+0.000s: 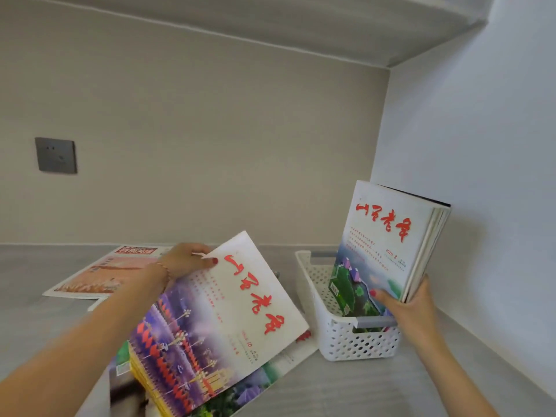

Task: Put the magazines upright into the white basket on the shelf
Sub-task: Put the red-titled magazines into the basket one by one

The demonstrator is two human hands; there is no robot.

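A white perforated basket (340, 335) stands on the grey shelf at the right, near the side wall. A bundle of magazines (391, 236) with red lettering stands upright in it, leaning right; my right hand (412, 305) grips its lower edge. My left hand (186, 260) holds the top corner of another magazine (216, 326), white with red script and a purple picture, lifted at a tilt left of the basket. More magazines (270, 374) lie flat beneath it.
A flat magazine with an orange cover (99, 275) lies at the back left of the shelf (376, 392). A grey wall socket (55, 155) sits on the back wall. The white side wall (481, 176) stands close to the basket's right.
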